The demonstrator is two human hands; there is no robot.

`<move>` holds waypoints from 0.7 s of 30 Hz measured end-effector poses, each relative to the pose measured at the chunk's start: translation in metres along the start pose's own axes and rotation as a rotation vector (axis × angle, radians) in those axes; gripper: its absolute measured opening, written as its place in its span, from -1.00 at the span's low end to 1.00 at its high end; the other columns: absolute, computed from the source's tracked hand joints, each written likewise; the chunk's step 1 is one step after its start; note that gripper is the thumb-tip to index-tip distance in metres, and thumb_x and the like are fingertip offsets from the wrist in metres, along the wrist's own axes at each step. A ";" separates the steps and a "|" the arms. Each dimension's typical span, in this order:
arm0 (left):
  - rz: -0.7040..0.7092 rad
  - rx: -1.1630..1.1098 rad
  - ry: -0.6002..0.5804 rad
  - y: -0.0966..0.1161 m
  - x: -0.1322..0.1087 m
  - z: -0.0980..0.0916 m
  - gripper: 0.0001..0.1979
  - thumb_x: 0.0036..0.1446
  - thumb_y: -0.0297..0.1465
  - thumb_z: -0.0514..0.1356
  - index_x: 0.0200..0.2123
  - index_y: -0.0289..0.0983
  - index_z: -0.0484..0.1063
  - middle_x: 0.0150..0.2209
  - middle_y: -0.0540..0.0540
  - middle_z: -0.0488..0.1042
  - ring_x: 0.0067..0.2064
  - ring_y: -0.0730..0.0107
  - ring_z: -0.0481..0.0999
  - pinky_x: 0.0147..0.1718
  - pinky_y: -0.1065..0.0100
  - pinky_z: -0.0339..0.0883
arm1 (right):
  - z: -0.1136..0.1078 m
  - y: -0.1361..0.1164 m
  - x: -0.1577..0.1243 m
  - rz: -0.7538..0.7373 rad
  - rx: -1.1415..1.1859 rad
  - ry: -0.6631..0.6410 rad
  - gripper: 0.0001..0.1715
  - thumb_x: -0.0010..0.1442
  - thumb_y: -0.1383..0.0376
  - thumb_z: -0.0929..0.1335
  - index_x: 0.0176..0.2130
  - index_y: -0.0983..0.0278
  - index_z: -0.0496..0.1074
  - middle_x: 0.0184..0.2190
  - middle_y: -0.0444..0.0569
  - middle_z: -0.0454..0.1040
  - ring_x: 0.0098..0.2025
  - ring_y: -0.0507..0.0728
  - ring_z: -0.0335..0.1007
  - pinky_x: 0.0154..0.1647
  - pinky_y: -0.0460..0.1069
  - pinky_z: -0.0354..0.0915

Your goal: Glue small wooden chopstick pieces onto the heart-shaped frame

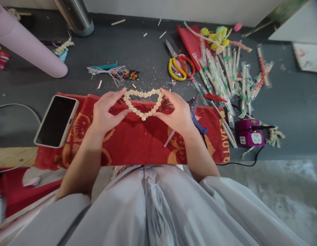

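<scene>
A cream heart-shaped frame (pixel 143 116), open in the middle and made of small bumpy pieces, is held up over the red towel (pixel 138 147). My left hand (pixel 107 111) grips its left side between thumb and fingers. On the opposite side, my right hand (pixel 176 111) pinches the heart in the same way. The heart's point faces toward me. Partly hidden behind my right wrist lies a blue glue gun (pixel 201 127). A thin translucent stick (pixel 169 138) rests on the towel under my right forearm.
Scissors (pixel 177 68) with yellow and orange handles lie beyond my right hand. Several wrapped sticks (pixel 215 73) spread at right, near a purple power adapter (pixel 250 132). A phone (pixel 56 121) sits left on the towel. A metal tumbler (pixel 78 18) stands at the back.
</scene>
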State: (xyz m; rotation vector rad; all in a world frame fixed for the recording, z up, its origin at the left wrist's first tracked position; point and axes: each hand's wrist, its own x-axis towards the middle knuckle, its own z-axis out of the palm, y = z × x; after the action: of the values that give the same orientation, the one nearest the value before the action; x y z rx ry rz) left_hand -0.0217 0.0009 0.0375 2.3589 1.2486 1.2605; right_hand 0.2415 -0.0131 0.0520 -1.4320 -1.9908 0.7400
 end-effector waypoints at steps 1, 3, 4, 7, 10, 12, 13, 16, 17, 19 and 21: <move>0.007 0.016 0.002 0.000 0.000 0.000 -0.45 0.12 -0.14 0.34 0.14 -0.20 0.45 -0.11 -0.14 0.62 -0.14 0.27 0.59 -0.10 0.21 0.49 | 0.001 0.002 0.000 -0.027 0.015 0.015 -0.18 0.16 0.20 0.45 0.34 0.13 0.20 0.12 0.07 0.45 0.15 0.29 0.43 0.17 0.27 0.42; 0.004 0.060 -0.005 -0.001 0.000 0.001 -0.45 0.14 -0.10 0.31 0.14 -0.23 0.45 -0.13 -0.15 0.62 -0.15 0.30 0.59 -0.10 0.24 0.50 | 0.004 0.008 0.001 -0.086 0.058 0.053 -0.19 0.15 0.18 0.46 0.32 0.13 0.23 0.13 0.06 0.44 0.19 0.31 0.40 0.20 0.30 0.40; 0.002 0.076 -0.011 -0.002 0.000 0.001 -0.44 0.15 -0.08 0.30 0.13 -0.26 0.45 -0.13 -0.15 0.62 -0.15 0.31 0.59 -0.11 0.24 0.50 | 0.005 0.010 0.001 -0.112 0.081 0.072 -0.19 0.13 0.18 0.47 0.31 0.13 0.24 0.13 0.06 0.44 0.19 0.32 0.40 0.21 0.31 0.39; 0.013 0.091 -0.011 -0.003 0.000 0.002 -0.44 0.16 -0.08 0.28 0.13 -0.28 0.45 -0.14 -0.17 0.62 -0.16 0.32 0.59 -0.11 0.25 0.50 | 0.007 0.016 0.001 -0.150 0.125 0.105 -0.21 0.11 0.19 0.48 0.28 0.14 0.28 0.11 0.06 0.46 0.18 0.32 0.41 0.23 0.32 0.38; 0.066 0.069 0.021 -0.003 0.000 0.002 -0.45 0.14 -0.15 0.33 0.14 -0.29 0.44 -0.14 -0.17 0.62 -0.15 0.32 0.59 -0.11 0.26 0.51 | 0.008 0.017 0.001 -0.152 0.133 0.106 -0.22 0.10 0.19 0.49 0.27 0.13 0.30 0.10 0.05 0.47 0.17 0.32 0.42 0.23 0.32 0.38; 0.100 0.050 0.039 -0.004 0.000 0.002 -0.43 0.11 -0.21 0.37 0.15 -0.30 0.44 -0.15 -0.18 0.63 -0.16 0.32 0.59 -0.12 0.27 0.51 | 0.007 0.016 0.001 -0.155 0.136 0.107 -0.21 0.09 0.20 0.50 0.27 0.13 0.30 0.10 0.05 0.46 0.17 0.32 0.42 0.23 0.32 0.38; 0.111 0.042 0.045 -0.004 0.000 0.002 -0.42 0.10 -0.23 0.38 0.16 -0.30 0.44 -0.15 -0.18 0.63 -0.16 0.32 0.59 -0.12 0.28 0.51 | 0.007 0.016 0.001 -0.156 0.136 0.109 -0.21 0.09 0.20 0.50 0.27 0.13 0.30 0.10 0.05 0.46 0.18 0.32 0.42 0.23 0.32 0.38; 0.121 0.034 0.048 -0.004 0.000 0.002 -0.40 0.08 -0.26 0.40 0.17 -0.29 0.43 -0.13 -0.19 0.63 -0.15 0.31 0.59 -0.11 0.28 0.51 | 0.008 0.016 0.001 -0.156 0.137 0.112 -0.22 0.10 0.21 0.49 0.26 0.13 0.30 0.11 0.05 0.46 0.18 0.32 0.41 0.23 0.33 0.37; 0.119 0.034 0.046 -0.005 0.000 0.002 -0.40 0.08 -0.26 0.40 0.18 -0.29 0.43 -0.13 -0.19 0.63 -0.15 0.31 0.59 -0.11 0.28 0.51 | 0.008 0.016 0.001 -0.156 0.137 0.110 -0.22 0.10 0.21 0.49 0.26 0.13 0.30 0.11 0.05 0.46 0.18 0.32 0.41 0.23 0.33 0.38; 0.116 0.037 0.039 -0.005 0.000 0.002 -0.40 0.09 -0.26 0.40 0.18 -0.28 0.42 -0.12 -0.18 0.63 -0.14 0.31 0.59 -0.11 0.28 0.51 | 0.008 0.015 0.001 -0.153 0.137 0.105 -0.23 0.10 0.21 0.49 0.26 0.13 0.30 0.10 0.04 0.47 0.17 0.32 0.42 0.23 0.33 0.38; 0.117 0.040 0.033 -0.006 0.000 0.001 -0.40 0.10 -0.24 0.39 0.19 -0.26 0.41 -0.11 -0.16 0.63 -0.14 0.31 0.60 -0.11 0.27 0.51 | 0.007 0.015 0.001 -0.153 0.138 0.102 -0.23 0.10 0.21 0.49 0.26 0.13 0.30 0.10 0.05 0.47 0.17 0.32 0.42 0.22 0.32 0.39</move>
State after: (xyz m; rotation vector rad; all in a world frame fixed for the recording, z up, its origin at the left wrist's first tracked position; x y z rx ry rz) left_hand -0.0240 0.0049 0.0338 2.4819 1.1710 1.3259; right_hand 0.2455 -0.0090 0.0363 -1.1998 -1.9077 0.7083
